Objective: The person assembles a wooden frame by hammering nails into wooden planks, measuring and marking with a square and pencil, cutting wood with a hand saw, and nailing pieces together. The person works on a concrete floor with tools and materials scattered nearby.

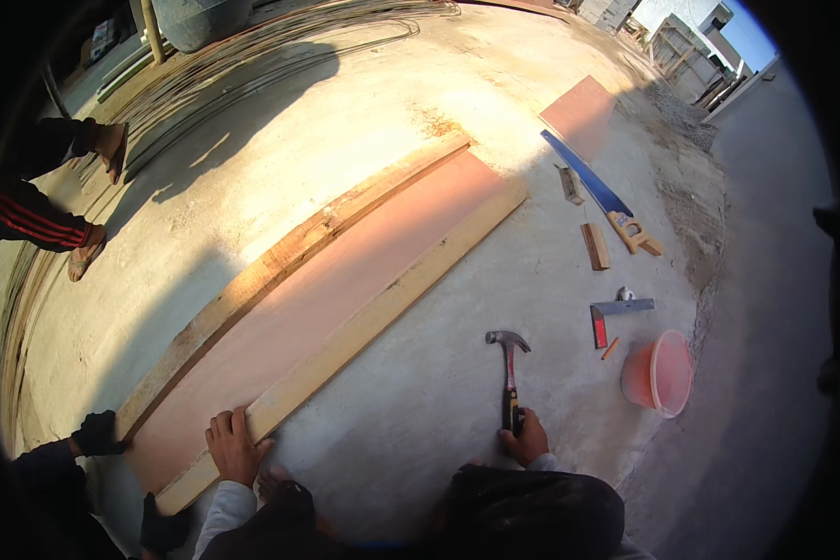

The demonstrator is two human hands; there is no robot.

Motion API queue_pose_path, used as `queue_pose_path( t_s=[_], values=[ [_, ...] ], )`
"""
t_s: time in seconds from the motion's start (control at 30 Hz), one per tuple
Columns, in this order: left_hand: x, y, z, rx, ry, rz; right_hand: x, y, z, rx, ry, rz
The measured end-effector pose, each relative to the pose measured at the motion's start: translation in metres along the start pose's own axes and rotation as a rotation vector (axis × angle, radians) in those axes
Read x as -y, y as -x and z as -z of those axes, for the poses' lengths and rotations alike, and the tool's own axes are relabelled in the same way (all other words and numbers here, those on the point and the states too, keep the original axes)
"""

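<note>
My left hand [235, 450] lies over the near wooden beam [383, 313], its fingers curled across the top edge and its thumb at the near side. In my right hand [529, 439] is the handle of a claw hammer [510, 378], which rests along the floor with its head pointing away. A long, reddish plywood strip [331, 299] lies between that beam and a second, far wooden beam [289, 252]. At the lower left a co-worker's black-gloved hand [95, 434] touches the far beam's end. Their other gloved hand [163, 525] is by the near beam's end.
Right of the hammer are a pink bucket [649, 375], a try square [618, 310], an orange pencil [610, 348], a wood offcut [595, 246] and a blue-bladed handsaw [588, 175]. A plywood piece [579, 112] lies beyond. Another person's sandalled foot [86, 252] stands near long rods [252, 56].
</note>
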State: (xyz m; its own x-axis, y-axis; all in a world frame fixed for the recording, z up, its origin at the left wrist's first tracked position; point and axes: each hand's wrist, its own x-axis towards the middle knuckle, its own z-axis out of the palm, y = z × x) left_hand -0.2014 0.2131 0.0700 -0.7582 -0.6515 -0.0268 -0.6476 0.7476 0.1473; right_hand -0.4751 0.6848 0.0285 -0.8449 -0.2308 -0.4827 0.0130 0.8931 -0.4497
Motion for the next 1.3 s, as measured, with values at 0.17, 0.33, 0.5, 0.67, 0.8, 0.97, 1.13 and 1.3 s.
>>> queue_pose_path(
  t_s=[0.17,0.33,0.5,0.67,0.8,0.97,1.13,1.3],
  values=[
    [0.013,-0.008,-0.014,0.014,-0.035,0.003,-0.003,-0.009,-0.008,-0.039,-0.009,-0.026],
    [0.015,-0.012,-0.019,0.094,-0.052,0.012,0.013,-0.011,-0.007,0.120,-0.808,-0.198],
    [0.010,-0.010,-0.029,0.107,-0.026,0.047,0.048,-0.006,-0.009,0.145,-0.860,-0.213],
    [0.007,-0.006,-0.034,0.086,-0.022,0.048,0.097,-0.010,-0.007,0.260,-0.891,-0.016],
    [0.006,-0.005,-0.033,0.100,-0.020,0.067,0.137,-0.023,-0.004,0.389,-0.818,0.102],
    [0.004,-0.005,-0.032,0.110,0.000,0.095,0.170,-0.036,-0.006,0.535,-0.757,0.184],
    [0.002,-0.006,-0.029,0.082,0.025,0.084,0.182,-0.037,-0.014,0.600,-0.713,0.059],
    [0.001,-0.007,-0.033,0.047,0.007,0.076,0.183,-0.034,-0.026,0.532,-0.707,0.092]
  ],
)
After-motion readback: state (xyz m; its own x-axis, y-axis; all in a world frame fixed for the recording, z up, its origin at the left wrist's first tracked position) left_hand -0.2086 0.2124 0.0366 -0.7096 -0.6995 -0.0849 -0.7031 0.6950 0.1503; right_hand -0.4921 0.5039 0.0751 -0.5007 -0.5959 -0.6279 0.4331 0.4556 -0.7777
